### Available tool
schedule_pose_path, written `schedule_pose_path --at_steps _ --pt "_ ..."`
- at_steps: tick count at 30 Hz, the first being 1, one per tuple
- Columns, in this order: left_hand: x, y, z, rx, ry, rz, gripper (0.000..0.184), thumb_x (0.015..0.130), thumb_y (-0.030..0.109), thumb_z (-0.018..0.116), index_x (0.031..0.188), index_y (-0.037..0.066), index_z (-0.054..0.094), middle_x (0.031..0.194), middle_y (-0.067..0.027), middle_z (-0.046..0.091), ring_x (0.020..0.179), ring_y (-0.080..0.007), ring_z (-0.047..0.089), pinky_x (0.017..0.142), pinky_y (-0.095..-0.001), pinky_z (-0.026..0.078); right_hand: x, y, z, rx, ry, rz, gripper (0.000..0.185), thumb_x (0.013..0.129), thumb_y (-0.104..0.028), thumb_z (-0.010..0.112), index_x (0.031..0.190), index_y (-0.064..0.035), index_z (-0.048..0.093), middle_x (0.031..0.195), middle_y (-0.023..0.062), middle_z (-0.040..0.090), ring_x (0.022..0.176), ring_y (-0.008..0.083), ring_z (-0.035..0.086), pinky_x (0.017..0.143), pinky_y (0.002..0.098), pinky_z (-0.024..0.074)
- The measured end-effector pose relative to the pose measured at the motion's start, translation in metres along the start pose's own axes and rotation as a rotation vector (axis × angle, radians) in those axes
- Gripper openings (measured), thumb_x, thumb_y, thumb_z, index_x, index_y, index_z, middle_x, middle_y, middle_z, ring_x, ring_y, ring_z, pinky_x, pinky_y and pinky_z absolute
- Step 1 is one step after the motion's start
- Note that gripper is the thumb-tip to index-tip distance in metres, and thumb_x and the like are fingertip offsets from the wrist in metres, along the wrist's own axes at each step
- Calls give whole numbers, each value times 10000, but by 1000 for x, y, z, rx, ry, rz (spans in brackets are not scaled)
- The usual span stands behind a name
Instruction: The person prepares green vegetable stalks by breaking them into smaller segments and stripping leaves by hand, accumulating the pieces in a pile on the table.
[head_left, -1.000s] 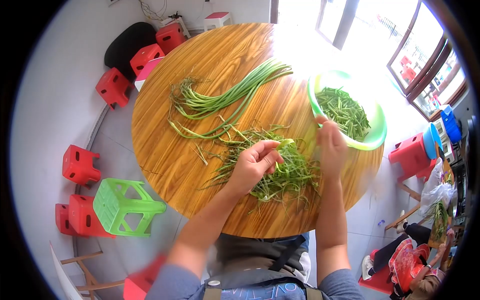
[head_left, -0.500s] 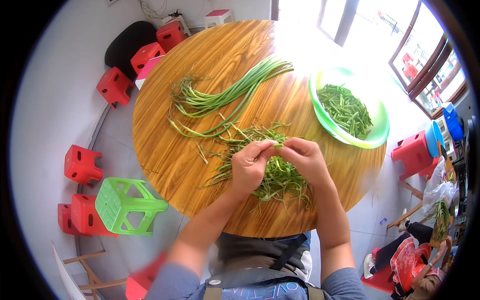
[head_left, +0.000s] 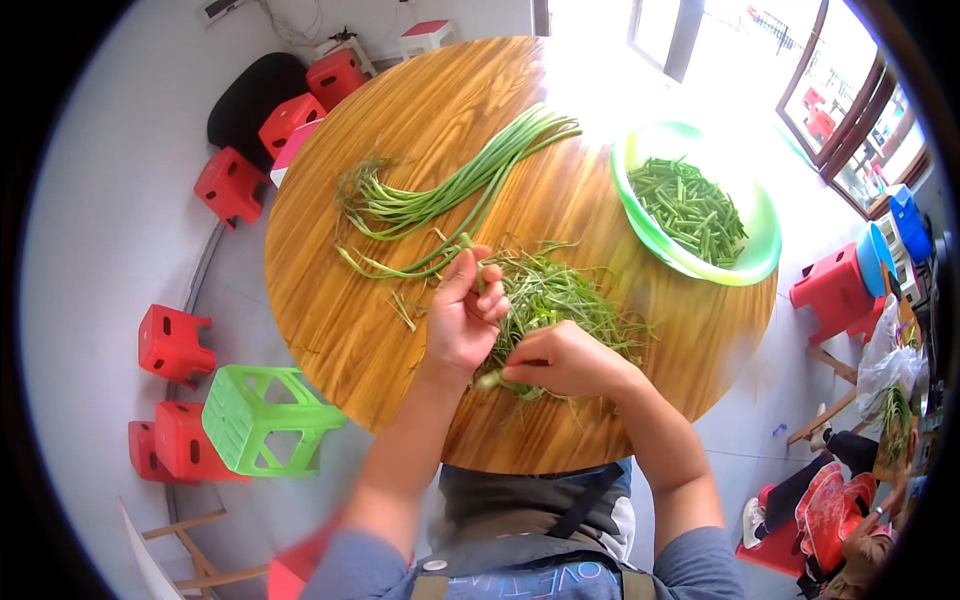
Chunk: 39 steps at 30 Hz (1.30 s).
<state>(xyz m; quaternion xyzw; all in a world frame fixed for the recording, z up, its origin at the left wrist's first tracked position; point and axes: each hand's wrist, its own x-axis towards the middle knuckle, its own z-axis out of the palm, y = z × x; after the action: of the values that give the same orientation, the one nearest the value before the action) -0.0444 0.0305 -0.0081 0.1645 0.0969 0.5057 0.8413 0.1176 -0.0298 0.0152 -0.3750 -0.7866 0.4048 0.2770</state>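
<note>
My left hand (head_left: 465, 315), palm turned up, is closed on a short garlic scape piece (head_left: 467, 243) that sticks up past the fingertips. My right hand (head_left: 565, 360) pinches a pale green scape bud (head_left: 488, 381) low over the near part of the table. Beneath and beyond both hands spreads a heap of thin, withered green trimmings (head_left: 570, 300). A bundle of long garlic scapes (head_left: 440, 200) lies farther off to the left, its tangled tips toward the left edge.
A light green bowl (head_left: 660, 240) of cut scape pieces (head_left: 690, 210) stands at the right of the round wooden table (head_left: 340, 290). A green stool (head_left: 235, 420) and several red stools (head_left: 175, 340) are on the left. Another person (head_left: 850, 510) sits at lower right.
My hands were together over the heap and are now apart. The left has moved left and up, turning palm up; the right has come down toward me with the bud.
</note>
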Motion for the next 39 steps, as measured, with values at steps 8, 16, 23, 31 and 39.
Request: schedule_pose_path --at_steps 8,16,23,31,39 --pt "-7 -6 28 258 169 -63 251 961 173 403 1104 0 514 741 -43 552 496 -57 339 471 -188 301 -5 -7 -28 -108 501 5 206 740 -74 698 942 -69 657 721 30 539 552 112 478 500 244 392" --pt "-13 -25 32 852 -40 -187 229 911 200 541 1056 23 543 748 -22 573 524 -41 397 475 -177 326 1 12 -22 197 747 -4 105 823 -82 643 884 4 639 708 6 533 595 61 448 528 205 374" --pt "-16 -26 29 1380 -87 87 174 845 77 591 962 -51 606 741 -82 624 586 -112 565 534 -240 456 -2 8 -23 144 778 44 133 844 -120 628 827 12 629 710 6 552 611 69 482 553 210 390" --pt "-21 -28 25 1484 -384 278 213 818 9 580 1014 -72 571 785 -124 615 602 -137 579 554 -247 466 -2 8 -27 1011 404 299 214 912 -204 546 823 -17 602 670 -24 517 609 40 466 544 189 411" --pt "-18 -25 30 1189 -85 69 221 870 114 544 1005 -55 590 750 -46 581 605 -70 512 534 -225 422 -2 14 -32 694 715 148 211 913 -183 541 876 6 626 625 -47 465 565 29 387 514 178 317"
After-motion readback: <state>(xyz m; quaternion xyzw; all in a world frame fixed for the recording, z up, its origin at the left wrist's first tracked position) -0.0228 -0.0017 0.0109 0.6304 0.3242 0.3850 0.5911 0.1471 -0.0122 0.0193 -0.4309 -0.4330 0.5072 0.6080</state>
